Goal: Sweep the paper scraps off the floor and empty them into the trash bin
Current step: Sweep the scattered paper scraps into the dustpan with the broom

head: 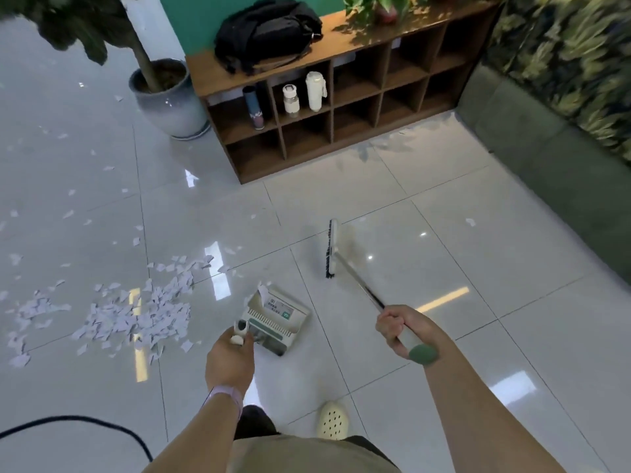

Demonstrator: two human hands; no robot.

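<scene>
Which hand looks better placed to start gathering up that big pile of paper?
The right hand, I'd judge: it grips the broom. The left hand holds the dustpan, which sits just beside the paper scraps.

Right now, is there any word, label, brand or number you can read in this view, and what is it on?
Nothing here reads clearly.
Dustpan held by the left hand: a white sticker with dark print and a small green square, too blurred to read.
Dark bottle in the shelf: a pale mark near its base, not legible.
Two white bottles: no text visible.
</scene>
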